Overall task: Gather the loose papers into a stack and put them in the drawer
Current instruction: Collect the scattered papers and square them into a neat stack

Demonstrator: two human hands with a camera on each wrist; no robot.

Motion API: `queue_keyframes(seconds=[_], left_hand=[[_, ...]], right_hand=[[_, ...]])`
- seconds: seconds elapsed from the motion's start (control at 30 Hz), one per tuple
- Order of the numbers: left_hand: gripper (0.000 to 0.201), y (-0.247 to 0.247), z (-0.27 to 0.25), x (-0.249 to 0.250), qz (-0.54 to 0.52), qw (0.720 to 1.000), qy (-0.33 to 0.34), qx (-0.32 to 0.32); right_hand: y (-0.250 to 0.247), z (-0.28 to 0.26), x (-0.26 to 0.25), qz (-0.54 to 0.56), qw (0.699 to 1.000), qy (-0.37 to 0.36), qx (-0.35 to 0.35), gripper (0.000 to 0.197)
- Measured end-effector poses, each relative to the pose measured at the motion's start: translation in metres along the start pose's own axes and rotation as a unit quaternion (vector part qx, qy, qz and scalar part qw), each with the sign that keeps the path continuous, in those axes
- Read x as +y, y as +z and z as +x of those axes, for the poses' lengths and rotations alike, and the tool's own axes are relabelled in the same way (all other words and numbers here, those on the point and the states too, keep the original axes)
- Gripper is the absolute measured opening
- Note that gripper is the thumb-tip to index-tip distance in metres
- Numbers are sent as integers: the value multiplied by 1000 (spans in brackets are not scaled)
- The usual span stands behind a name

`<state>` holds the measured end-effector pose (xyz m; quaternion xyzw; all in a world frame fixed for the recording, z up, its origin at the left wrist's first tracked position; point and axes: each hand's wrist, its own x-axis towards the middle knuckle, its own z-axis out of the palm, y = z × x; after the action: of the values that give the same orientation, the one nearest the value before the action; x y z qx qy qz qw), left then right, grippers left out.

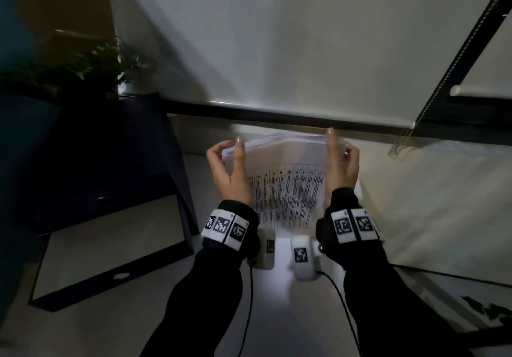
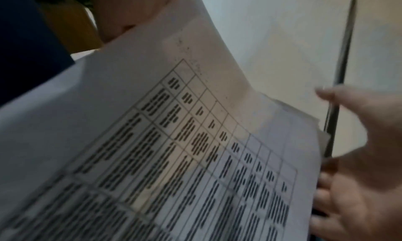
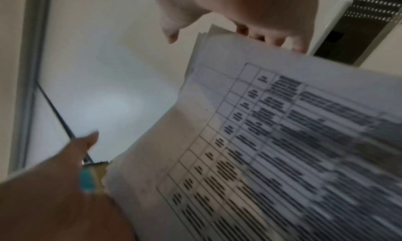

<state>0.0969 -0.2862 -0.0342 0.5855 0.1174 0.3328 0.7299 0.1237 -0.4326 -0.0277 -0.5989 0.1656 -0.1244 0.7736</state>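
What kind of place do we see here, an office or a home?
Probably an office or study corner: a light desk, dark file binders beside it, a roller blind behind, and printed table sheets held upright between both hands.

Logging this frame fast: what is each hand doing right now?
Left hand: holds the left side of the white printed paper stack, thumb in front.
Right hand: holds the stack's right side, fingers curled behind.

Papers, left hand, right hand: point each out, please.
papers (image 1: 288,190), head view, on the printed table of the top sheet.
left hand (image 1: 230,173), head view, on its back.
right hand (image 1: 342,168), head view, on its back.
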Motion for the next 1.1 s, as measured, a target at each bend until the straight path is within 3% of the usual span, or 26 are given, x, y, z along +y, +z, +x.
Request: queue_keyframes(seconds=[0.1, 0.23, 0.43, 0.67, 0.87, 1.0, 1.1], left_hand=[[17, -1, 14, 3, 10, 999, -27, 36], [17, -6, 21, 0, 31, 998, -55, -3], [7, -4, 17, -1, 35, 999, -32, -21], [10, -3, 15, 0, 26, 1000, -12, 1], [11, -4, 15, -3, 30, 999, -18, 8], [10, -4, 13, -1, 26, 999, -14, 18], [15, -6, 9, 2, 16, 999, -25, -13]], right_hand=[[6, 12, -8, -13, 999, 42, 18, 48], [8, 17, -10, -65, 997, 40, 15, 45], [8, 16, -7, -71, 996, 62, 14, 40], [3, 12, -10, -89, 995, 37, 9, 50], [-1, 13, -7, -105, 994, 22, 7, 44], [-1, 16, -7, -124, 992, 13, 18, 54], [-2, 18, -13, -118, 993, 15, -22, 51]])
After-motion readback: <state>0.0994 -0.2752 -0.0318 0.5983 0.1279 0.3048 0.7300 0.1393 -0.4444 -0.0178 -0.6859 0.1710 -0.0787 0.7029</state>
